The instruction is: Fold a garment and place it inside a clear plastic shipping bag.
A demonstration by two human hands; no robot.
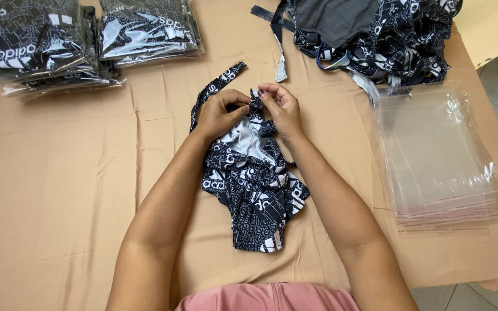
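Head view: garment (253,190) below both hands' grip

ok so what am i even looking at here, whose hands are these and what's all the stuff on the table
One picture, from a camera worn on a person's head, looking down at their own bare hands. The left hand and right hand pinch the top of a black-and-white patterned garment lying on a tan-covered table. At the far left are bagged garments, at the far right a loose pile of the same fabric, and beside it a stack of clear plastic bags.
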